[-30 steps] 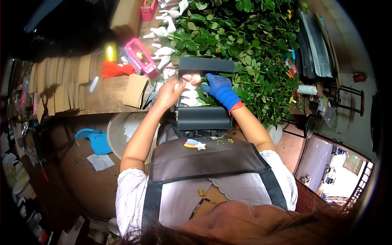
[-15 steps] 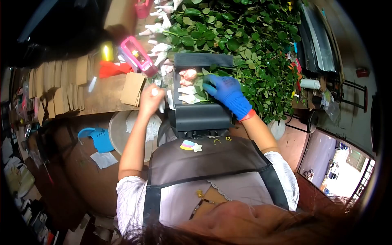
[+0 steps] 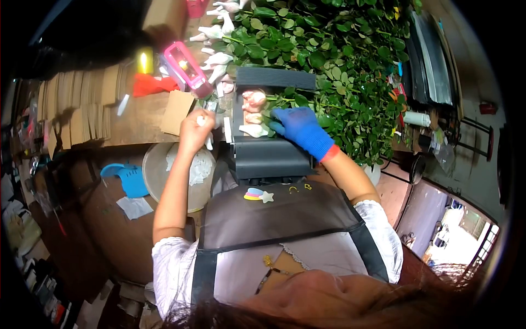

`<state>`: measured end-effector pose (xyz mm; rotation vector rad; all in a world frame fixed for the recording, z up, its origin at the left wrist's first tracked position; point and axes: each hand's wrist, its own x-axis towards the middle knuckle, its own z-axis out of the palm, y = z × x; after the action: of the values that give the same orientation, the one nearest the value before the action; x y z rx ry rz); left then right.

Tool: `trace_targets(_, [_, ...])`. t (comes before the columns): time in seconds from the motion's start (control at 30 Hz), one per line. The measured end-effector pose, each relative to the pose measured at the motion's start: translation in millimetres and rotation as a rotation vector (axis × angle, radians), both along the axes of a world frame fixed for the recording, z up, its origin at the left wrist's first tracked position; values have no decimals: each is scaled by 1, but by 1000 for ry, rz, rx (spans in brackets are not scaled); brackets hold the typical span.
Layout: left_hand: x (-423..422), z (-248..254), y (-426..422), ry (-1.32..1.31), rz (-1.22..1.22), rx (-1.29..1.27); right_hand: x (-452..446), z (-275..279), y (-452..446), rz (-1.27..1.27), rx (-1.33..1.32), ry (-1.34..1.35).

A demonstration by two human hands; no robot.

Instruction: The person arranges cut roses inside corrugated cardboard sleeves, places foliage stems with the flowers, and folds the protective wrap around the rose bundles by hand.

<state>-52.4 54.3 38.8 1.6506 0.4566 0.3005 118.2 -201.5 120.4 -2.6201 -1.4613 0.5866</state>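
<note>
My left hand (image 3: 197, 130) is bare and closed over the bench edge, left of the black stand. White material, apparently a bud sleeve (image 3: 202, 119), shows in its fingers. My right hand (image 3: 298, 125), in a blue glove with a red cuff, is closed around rose stems just behind their heads. Pale pink roses (image 3: 253, 98) lie across the black stand (image 3: 274, 156), heads to the left. Nearest me, one rose head is still in a white sleeve (image 3: 253, 130). The gloved fingertips partly hide the stems and leaves.
Leafy rose stems (image 3: 329, 66) cover the right side of the bench, with white-sleeved heads (image 3: 220, 59) along their left edge. A pink holder (image 3: 189, 68), red cloth (image 3: 155, 85) and cardboard pieces (image 3: 85, 104) lie left. Below stands a round bin (image 3: 155, 186) with white scraps.
One rose head that was white-sleeved now shows bare pink petals. My left hand has drawn slightly away to the left. My right hand has shifted slightly left and down at the stems.
</note>
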Motion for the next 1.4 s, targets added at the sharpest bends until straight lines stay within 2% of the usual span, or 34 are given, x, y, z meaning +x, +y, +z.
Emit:
trace_targets(0.07, [0,13,-11,343,-188,121,2,8,3,95,-58,52])
trace_targets(0.1, [7,16,-18,394,-239,177,4,8,7,157,-113,100])
trace_targets(0.13, [10,6,-27,326,-249,352,6,7,10,217,-170,148])
trace_targets(0.2, [25,15,-35,347,-417,221,5,3,22,282,-306,125])
trace_targets(0.3, [32,15,-36,419,-509,124,3,3,36,318,-409,127])
trace_targets(0.4, [25,10,-46,395,-442,128,-1,-4,41,347,-445,73])
trace_targets(0.43, [22,-4,-50,311,-393,99,-2,-7,42,354,-456,65])
trace_targets(0.53, [14,-16,-59,284,-239,-145,-3,-11,44,380,-472,38])
trace_targets(0.57, [9,-18,-62,271,-124,-251,-4,-11,44,388,-473,28])
trace_targets(0.67, [-11,25,-41,282,338,-565,-3,-17,41,444,-452,-1])
trace_targets(0.73, [-60,-5,20,360,134,-100,-7,-13,36,448,-389,-42])
trace_targets(0.8, [-94,21,43,845,-109,397,-9,-15,37,477,-395,-90])
trace_targets(0.87, [-119,19,47,1064,-296,834,-13,-22,44,510,-455,-146])
trace_targets(0.9, [-122,19,42,995,-296,931,-13,-23,48,531,-483,-152])
trace_targets(0.93, [-114,14,37,819,-243,913,-12,-23,49,549,-513,-156])
trace_targets(1.03, [-41,17,0,349,-113,440,-11,-18,55,580,-588,-140])
trace_targets(1.07, [-15,29,-19,271,-96,347,-9,-16,57,586,-612,-135])
trace_targets(1.1, [4,17,-30,167,-127,326,-10,-13,58,573,-620,-123])
trace_targets(1.2, [36,6,-53,223,-348,235,-10,-8,60,551,-626,-90])
trace_targets(1.27, [39,-3,-49,199,-403,315,-10,-15,58,540,-601,-67])
trace_targets(1.3, [41,-4,-45,188,-432,359,-11,-19,54,539,-480,-106])
trace_targets(1.4, [41,-9,-42,175,-440,354,-8,-17,55,504,-514,-43])
